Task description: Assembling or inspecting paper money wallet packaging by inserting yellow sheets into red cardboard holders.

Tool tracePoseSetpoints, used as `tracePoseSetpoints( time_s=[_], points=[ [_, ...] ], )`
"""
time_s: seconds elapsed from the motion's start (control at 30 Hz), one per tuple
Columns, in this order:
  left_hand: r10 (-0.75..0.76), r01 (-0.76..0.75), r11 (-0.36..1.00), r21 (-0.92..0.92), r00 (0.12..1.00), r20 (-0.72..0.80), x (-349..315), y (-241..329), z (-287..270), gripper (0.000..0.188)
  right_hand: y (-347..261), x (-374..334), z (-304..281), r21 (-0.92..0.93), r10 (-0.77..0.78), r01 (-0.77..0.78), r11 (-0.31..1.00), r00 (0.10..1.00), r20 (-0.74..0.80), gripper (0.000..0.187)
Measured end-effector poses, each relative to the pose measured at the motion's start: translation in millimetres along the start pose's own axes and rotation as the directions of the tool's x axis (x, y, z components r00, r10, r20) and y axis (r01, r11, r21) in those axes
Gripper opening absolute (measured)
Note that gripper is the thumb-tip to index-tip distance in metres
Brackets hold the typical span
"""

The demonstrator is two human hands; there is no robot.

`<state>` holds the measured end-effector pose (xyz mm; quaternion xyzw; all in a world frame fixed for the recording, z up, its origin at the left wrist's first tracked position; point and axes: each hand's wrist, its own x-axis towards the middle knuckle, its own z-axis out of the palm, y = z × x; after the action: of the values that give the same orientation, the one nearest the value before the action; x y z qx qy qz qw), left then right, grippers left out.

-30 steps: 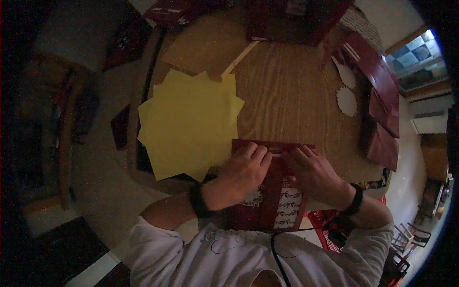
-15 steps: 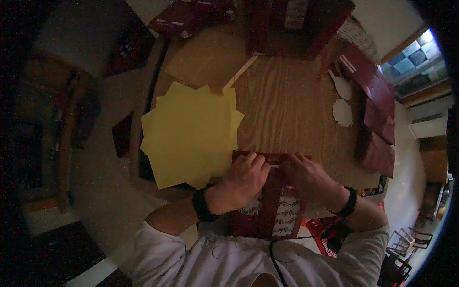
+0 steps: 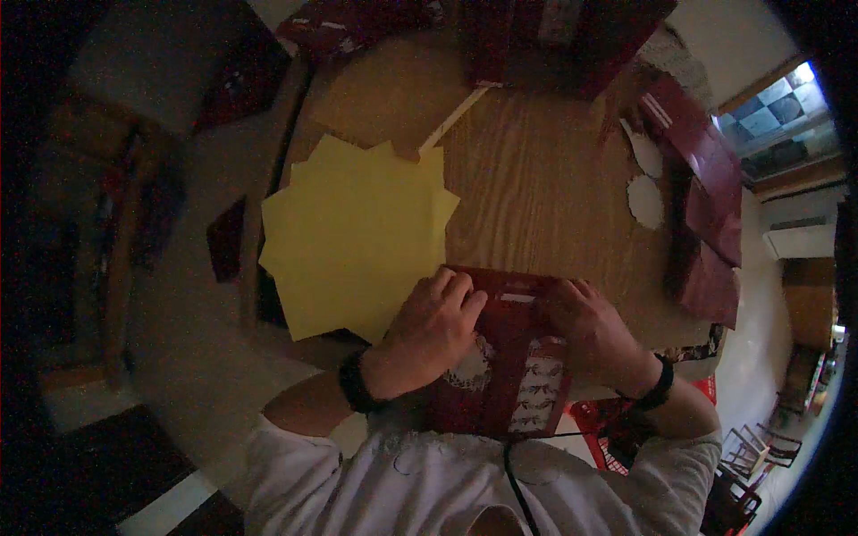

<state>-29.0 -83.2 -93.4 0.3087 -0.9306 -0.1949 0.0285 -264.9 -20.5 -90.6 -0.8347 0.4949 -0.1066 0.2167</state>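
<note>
A dark red printed package (image 3: pixel 500 357), of paper or card with pale patterned panels, lies at the table's near edge, close against my body. My left hand (image 3: pixel 435 326) is closed on its far left corner, fingers curled over the edge. At the far right corner my right hand (image 3: pixel 594 326) grips the same edge, its fingertips partly hidden. A short white strip (image 3: pixel 518 297) shows on the red surface between the hands. Just left of my left hand lies a large yellow paper (image 3: pixel 357 237) with a zigzag outline.
A wooden stick (image 3: pixel 454 121) lies beyond the yellow paper. At the far side stands a large dark red box-like package (image 3: pixel 572 54). Along the right edge are glossy red packages (image 3: pixel 706 223) and pale paper cutouts (image 3: pixel 645 201). Chairs (image 3: pixel 751 451) stand at the lower right.
Both hands have moved apart along the package's far edge, the left one leftward. More of the red surface and the white strip shows between them. The view has shifted slightly.
</note>
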Motion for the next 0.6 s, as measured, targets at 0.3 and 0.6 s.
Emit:
tracePoseSetpoints(
  time_s=[0.3, 0.6],
  points=[
    [-0.021, 0.037, 0.987, -0.154, 0.995, 0.101, -1, -5, 0, 0.036, 4, -6, 9, 0.096, 0.124, -0.131, 0.987, 0.989, 0.077, 0.048],
    [0.02, -0.021, 0.995, -0.095, 1.0, -0.008, -4, -1, 1, 0.036, -4, -11, 4, 0.054, 0.109, -0.112, 0.992, 0.992, 0.055, 0.046]
  ],
)
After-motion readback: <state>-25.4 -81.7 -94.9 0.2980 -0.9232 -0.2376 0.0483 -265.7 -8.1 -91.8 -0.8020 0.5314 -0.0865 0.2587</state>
